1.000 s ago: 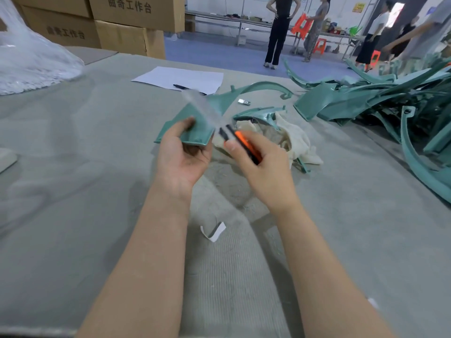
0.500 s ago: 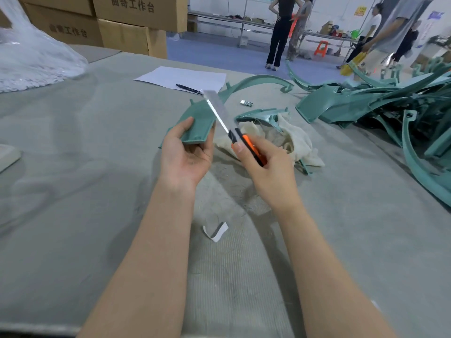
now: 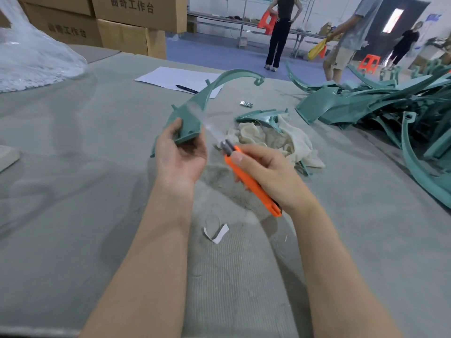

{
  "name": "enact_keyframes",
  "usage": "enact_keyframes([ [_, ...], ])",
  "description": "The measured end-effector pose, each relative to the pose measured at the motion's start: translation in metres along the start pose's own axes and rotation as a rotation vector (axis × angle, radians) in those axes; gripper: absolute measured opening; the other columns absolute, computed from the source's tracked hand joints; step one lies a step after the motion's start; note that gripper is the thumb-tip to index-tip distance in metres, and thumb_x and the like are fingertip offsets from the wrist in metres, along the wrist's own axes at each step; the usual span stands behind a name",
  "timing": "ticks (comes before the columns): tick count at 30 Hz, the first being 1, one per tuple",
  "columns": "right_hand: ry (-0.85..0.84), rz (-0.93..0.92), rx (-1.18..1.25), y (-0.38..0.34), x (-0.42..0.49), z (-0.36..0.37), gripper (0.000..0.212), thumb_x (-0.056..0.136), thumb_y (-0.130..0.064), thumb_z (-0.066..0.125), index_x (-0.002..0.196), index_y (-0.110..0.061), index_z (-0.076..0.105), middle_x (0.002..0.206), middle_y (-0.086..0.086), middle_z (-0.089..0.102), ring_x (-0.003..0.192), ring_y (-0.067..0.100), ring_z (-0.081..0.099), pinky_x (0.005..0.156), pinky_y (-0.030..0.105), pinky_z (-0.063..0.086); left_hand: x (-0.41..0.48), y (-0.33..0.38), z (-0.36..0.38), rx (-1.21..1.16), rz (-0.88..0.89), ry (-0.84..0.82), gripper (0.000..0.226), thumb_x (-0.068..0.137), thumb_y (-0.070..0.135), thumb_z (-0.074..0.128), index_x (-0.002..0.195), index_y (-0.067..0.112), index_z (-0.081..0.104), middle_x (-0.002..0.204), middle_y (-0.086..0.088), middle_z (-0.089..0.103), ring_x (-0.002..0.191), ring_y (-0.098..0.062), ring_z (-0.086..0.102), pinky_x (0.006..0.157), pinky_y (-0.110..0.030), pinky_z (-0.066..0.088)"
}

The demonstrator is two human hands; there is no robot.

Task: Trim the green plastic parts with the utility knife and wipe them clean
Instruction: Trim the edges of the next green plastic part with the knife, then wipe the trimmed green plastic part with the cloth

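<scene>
Lower now, right hand (image 3: pixel 266 174) grips the utility knife (image 3: pixel 251 181); left hand (image 3: pixel 180 152) clasps green part (image 3: pixel 192 113).

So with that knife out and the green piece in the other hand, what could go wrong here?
Three things, probably. The utility knife in the right hand has a long blade out, blurred as if moving, close to the left hand gripping the green part; a slip could cut the bare fingers. A blade that far out might flex or snap. The part's long curved end hangs unsupported, so it could twist in the grip.
</scene>
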State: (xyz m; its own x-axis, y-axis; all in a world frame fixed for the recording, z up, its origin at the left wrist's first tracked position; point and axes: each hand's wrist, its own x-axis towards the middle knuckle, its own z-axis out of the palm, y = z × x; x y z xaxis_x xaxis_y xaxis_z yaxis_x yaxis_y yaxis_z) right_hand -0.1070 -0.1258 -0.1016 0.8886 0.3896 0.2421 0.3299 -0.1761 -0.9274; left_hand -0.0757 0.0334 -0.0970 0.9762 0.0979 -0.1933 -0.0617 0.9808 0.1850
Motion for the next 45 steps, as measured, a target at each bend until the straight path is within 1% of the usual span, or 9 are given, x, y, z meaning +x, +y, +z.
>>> enact_keyframes([
  [5, 0.255, 0.264, -0.182, 0.006, -0.002, -0.019, 0.032, 0.092, -0.046, 0.059, 0.09, -0.014, 0.065, 0.062, -0.002, 0.058, 0.05, 0.012, 0.059, 0.058, 0.035, 0.054, -0.002, 0.013, 0.0, -0.075, 0.233, 0.005, 0.01, 0.095, 0.011, 0.053, 0.09, 0.008, 0.061, 0.076, -0.005, 0.068, 0.069, -0.015, 0.065, 0.055, -0.02, 0.053],
  [12, -0.039, 0.224, -0.654, 0.016, 0.007, 0.013, 0.027, 0.086, -0.049, 0.065, 0.082, -0.022, 0.065, 0.061, -0.011, 0.055, 0.057, 0.002, 0.049, 0.055, 0.022, 0.036, -0.01, 0.013, 0.007, -0.129, 0.217, -0.163, 0.011, 0.094, 0.01, 0.056, 0.087, 0.007, 0.064, 0.081, -0.006, 0.069, 0.075, -0.019, 0.065, 0.057, -0.025, 0.056],
  [18, 0.645, 0.268, -0.791, 0.023, 0.023, -0.016, 0.042, 0.089, -0.041, 0.061, 0.125, -0.02, 0.057, 0.13, 0.008, 0.046, 0.119, 0.029, 0.042, 0.099, 0.036, 0.035, -0.004, 0.0, 0.003, -0.048, 0.163, -0.142, 0.007, 0.093, 0.015, 0.058, 0.094, 0.009, 0.062, 0.083, -0.004, 0.069, 0.072, -0.016, 0.066, 0.064, -0.024, 0.055],
  [24, 0.446, 0.572, -1.015, 0.04, 0.029, -0.022, 0.037, 0.089, -0.038, 0.062, 0.12, -0.019, 0.059, 0.148, 0.01, 0.026, 0.135, 0.036, 0.023, 0.113, 0.045, 0.022, -0.003, -0.014, 0.002, 0.055, 0.104, -0.135, 0.009, 0.094, 0.015, 0.058, 0.089, 0.01, 0.064, 0.076, -0.005, 0.072, 0.067, -0.015, 0.069, 0.066, -0.025, 0.056],
  [31, 1.184, -0.077, -0.083, -0.021, 0.047, -0.049, 0.008, 0.097, -0.008, 0.047, 0.093, -0.015, 0.045, 0.078, -0.008, 0.046, 0.073, 0.01, 0.044, 0.071, 0.018, 0.038, 0.001, -0.02, 0.002, 0.137, 0.132, -0.082, 0.01, 0.095, 0.016, 0.058, 0.104, 0.013, 0.062, 0.088, -0.004, 0.073, 0.075, -0.015, 0.071, 0.066, -0.027, 0.059],
  [35, 0.913, -0.394, 0.147, -0.061, 0.039, -0.03, 0.027, 0.09, 0.002, 0.044, 0.103, -0.018, 0.055, 0.077, -0.008, 0.062, 0.072, 0.008, 0.054, 0.07, 0.027, 0.046, 0.0, -0.029, 0.009, 0.274, 0.146, -0.102, 0.009, 0.097, 0.012, 0.052, 0.096, 0.012, 0.061, 0.08, -0.002, 0.07, 0.071, -0.012, 0.068, 0.075, -0.029, 0.057],
  [38, 0.622, -0.373, -0.148, -0.056, 0.036, 0.006, 0.029, 0.092, -0.001, 0.044, 0.113, -0.005, 0.064, 0.114, 0.004, 0.064, 0.109, 0.012, 0.056, 0.103, 0.031, 0.042, -0.009, -0.041, 0.008, 0.349, 0.083, -0.202, 0.025, 0.101, 0.01, 0.035, 0.119, 0.009, 0.053, 0.107, -0.009, 0.061, 0.101, -0.02, 0.06, 0.093, -0.032, 0.049],
  [41, 0.429, -0.13, -0.393, -0.025, 0.033, 0.037, 0.036, 0.098, -0.037, 0.049, 0.133, -0.027, 0.055, 0.157, 0.007, 0.026, 0.146, 0.016, 0.018, 0.12, 0.038, 0.015, -0.024, -0.048, 0.006, 0.293, -0.089, -0.337, 0.036, 0.103, 0.028, 0.026, 0.131, 0.014, 0.045, 0.136, -0.005, 0.045, 0.132, -0.019, 0.043, 0.113, -0.031, 0.031],
  [45, 0.597, -0.077, -0.268, -0.013, 0.042, 0.026, 0.046, 0.095, -0.042, 0.053, 0.139, -0.044, 0.039, 0.162, 0.005, -0.004, 0.149, 0.018, 0.005, 0.119, 0.034, 0.015, -0.021, -0.053, 0.013, 0.475, -0.053, -0.308, 0.035, 0.094, 0.026, 0.042, 0.122, 0.012, 0.059, 0.129, -0.007, 0.062, 0.11, -0.017, 0.063, 0.1, -0.031, 0.048],
])
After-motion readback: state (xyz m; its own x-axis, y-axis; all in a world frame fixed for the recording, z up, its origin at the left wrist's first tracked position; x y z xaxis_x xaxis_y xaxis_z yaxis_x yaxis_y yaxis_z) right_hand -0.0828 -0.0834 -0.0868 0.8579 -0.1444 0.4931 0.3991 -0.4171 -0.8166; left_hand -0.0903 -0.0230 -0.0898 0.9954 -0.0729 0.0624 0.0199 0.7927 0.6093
